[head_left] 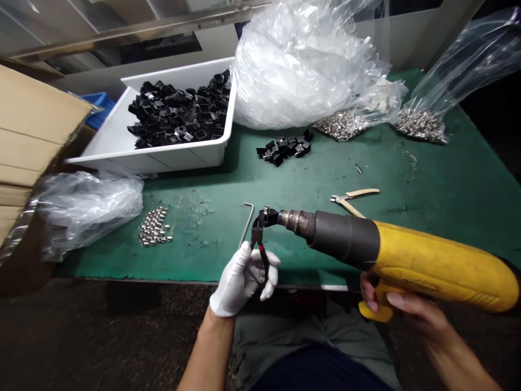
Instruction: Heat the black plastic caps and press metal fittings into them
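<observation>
Bare right hand [411,309] grips the bulky, likely nose-heavy heat gun [423,266] by its handle; gloved left hand [240,279] squeezes pliers [260,255] holding a black part [266,217].

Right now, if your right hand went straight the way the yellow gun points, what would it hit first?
The heat gun would likely reach the black pliers in the gloved left hand first; depth is unclear.

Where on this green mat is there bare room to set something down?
The widest bare patch of green mat lies right of the beige-handled pliers, below the bagged silver fittings. A narrower strip runs between the white tub and the hex key. Crowding is along the back edge and around the yellow heat gun.
</observation>
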A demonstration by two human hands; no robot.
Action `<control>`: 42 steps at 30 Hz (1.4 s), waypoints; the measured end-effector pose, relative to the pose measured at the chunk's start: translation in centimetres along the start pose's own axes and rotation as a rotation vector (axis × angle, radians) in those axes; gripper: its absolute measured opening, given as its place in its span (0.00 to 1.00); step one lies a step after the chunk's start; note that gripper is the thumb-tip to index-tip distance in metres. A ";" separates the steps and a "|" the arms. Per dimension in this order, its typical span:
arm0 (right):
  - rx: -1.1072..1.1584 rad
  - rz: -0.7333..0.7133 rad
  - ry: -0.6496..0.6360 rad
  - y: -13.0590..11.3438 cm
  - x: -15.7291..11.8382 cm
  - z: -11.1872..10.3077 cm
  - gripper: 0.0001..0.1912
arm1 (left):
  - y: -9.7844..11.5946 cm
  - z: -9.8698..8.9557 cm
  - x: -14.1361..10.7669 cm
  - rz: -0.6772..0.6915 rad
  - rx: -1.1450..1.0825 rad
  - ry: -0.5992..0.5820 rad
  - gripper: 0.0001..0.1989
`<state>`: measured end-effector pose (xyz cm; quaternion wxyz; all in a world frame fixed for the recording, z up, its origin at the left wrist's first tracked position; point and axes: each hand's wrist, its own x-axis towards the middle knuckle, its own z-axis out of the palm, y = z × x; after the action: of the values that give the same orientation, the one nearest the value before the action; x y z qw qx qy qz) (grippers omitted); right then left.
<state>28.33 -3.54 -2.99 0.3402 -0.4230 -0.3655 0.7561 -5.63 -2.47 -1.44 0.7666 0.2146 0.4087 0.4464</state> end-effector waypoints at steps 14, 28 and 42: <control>0.006 -0.017 -0.008 -0.2 0.1 0.3 0.19 | 0.1 0.3 0.0 0.020 0.053 0.023 0.33; -0.017 -0.036 -0.058 -0.2 0.2 -0.1 0.19 | 0.1 0.5 0.0 0.035 0.066 0.010 0.33; 0.042 -0.126 -0.239 1.1 0.9 -1.9 0.18 | 1.8 -1.8 -0.7 0.114 0.315 0.025 0.31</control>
<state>29.37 -2.86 -5.00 0.3496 -0.2990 -0.4134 0.7858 -8.23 -2.24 -0.87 0.6916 0.3495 0.4703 0.4223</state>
